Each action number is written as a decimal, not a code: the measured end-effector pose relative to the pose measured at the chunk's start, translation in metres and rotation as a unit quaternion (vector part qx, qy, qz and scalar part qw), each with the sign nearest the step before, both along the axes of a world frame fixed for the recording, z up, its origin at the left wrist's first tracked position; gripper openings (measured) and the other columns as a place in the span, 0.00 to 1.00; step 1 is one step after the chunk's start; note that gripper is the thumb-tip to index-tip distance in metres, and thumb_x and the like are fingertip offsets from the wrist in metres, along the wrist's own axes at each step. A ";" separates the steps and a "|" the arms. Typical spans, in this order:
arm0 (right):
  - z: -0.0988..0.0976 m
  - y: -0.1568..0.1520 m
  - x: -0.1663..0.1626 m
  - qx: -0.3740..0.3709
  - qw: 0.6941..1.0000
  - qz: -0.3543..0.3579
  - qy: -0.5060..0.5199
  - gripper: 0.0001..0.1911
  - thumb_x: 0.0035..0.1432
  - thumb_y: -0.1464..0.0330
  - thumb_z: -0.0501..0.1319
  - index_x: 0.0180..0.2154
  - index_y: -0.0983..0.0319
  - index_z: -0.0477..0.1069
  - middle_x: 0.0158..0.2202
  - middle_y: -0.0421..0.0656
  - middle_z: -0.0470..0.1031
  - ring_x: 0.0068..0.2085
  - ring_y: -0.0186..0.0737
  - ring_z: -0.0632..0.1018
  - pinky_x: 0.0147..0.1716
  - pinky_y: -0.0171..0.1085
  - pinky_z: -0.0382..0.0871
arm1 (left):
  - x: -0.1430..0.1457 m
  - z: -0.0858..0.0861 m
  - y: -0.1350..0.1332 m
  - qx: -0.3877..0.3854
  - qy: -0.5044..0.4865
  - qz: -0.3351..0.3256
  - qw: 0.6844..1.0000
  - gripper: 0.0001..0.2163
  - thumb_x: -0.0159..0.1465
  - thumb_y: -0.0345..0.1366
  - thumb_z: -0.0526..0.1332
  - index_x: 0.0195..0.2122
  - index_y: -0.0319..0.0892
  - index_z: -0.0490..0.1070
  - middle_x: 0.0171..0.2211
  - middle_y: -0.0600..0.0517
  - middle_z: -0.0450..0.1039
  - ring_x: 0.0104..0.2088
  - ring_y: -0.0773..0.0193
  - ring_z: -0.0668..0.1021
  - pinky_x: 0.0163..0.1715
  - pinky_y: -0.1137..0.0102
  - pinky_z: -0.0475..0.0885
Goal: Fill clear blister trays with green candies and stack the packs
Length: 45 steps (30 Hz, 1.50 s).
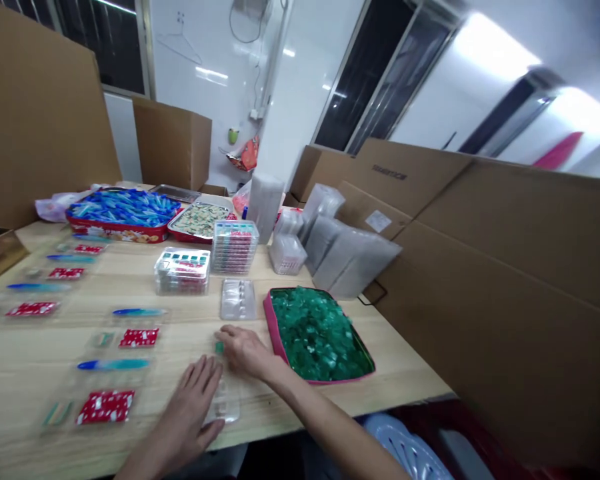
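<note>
My left hand (193, 400) lies with its fingers stretched out over the left side of a clear plastic tray (227, 403) near the table's front edge. The hand covers part of that tray. Just beyond it, my right hand (245, 350) has its fingers bent down and closed at a small green square piece (219, 347) over the tray's far end. The thumb and part of the grip are hidden. Right of this hand stands a pink-rimmed tin (275, 327) heaped with green clear pieces (315, 333). Another clear tray (238, 299) lies beyond the fingers.
Several laid-out clear trays on the left hold blue pens (113, 365) and red patterned packets (106, 407). Stacked filled trays (235, 247) stand behind, near a tin of blue pens (125, 207) and a tray of small pale pieces (200, 220). Cardboard (505, 287) walls the right side.
</note>
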State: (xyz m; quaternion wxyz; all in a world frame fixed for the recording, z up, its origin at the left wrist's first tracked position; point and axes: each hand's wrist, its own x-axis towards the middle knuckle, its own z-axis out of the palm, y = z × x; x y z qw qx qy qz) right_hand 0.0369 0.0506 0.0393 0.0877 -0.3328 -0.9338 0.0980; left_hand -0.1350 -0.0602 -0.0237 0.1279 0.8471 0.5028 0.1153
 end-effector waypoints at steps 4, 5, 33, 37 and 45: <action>0.023 0.010 0.062 0.074 0.982 -0.161 0.058 0.16 0.56 0.81 0.52 0.40 0.63 0.72 0.43 0.47 0.74 0.45 0.40 0.73 0.44 0.34 0.65 | -0.002 -0.002 -0.002 0.018 0.000 0.000 1.000 0.34 0.59 0.42 0.58 0.65 0.37 0.49 0.66 0.40 0.46 0.65 0.45 0.50 0.62 0.51 0.52; 0.028 0.014 0.079 0.089 0.972 -0.212 0.038 0.16 0.54 0.82 0.52 0.39 0.64 0.73 0.42 0.48 0.75 0.45 0.42 0.72 0.44 0.36 0.64 | -0.002 -0.001 -0.002 0.019 -0.001 0.000 1.000 0.34 0.59 0.41 0.58 0.65 0.37 0.49 0.66 0.40 0.46 0.65 0.45 0.50 0.61 0.51 0.53; 0.016 0.013 0.117 -0.036 0.966 -0.222 0.130 0.16 0.43 0.80 0.52 0.34 0.63 0.70 0.24 0.38 0.72 0.27 0.36 0.73 0.29 0.31 0.63 | 0.104 0.047 0.073 -0.211 -0.509 0.167 0.818 0.10 0.50 0.34 0.62 0.34 0.37 0.74 0.30 0.48 0.75 0.27 0.65 0.75 0.28 0.71 0.70; 0.014 0.017 0.110 -0.049 0.947 -0.254 0.192 0.09 0.46 0.76 0.54 0.31 0.62 0.70 0.24 0.39 0.71 0.27 0.37 0.72 0.29 0.33 0.63 | 0.105 0.042 0.071 -0.228 -0.526 0.166 0.802 0.08 0.49 0.35 0.63 0.30 0.38 0.73 0.24 0.51 0.72 0.25 0.65 0.74 0.26 0.71 0.70; 0.020 -0.014 0.059 -0.064 0.940 -0.178 0.285 0.10 0.47 0.78 0.54 0.33 0.61 0.64 0.28 0.38 0.68 0.29 0.36 0.71 0.30 0.32 0.64 | 0.087 0.051 0.066 -0.205 -0.582 0.185 0.765 0.16 0.56 0.41 0.58 0.42 0.38 0.69 0.34 0.48 0.73 0.30 0.63 0.77 0.30 0.67 0.74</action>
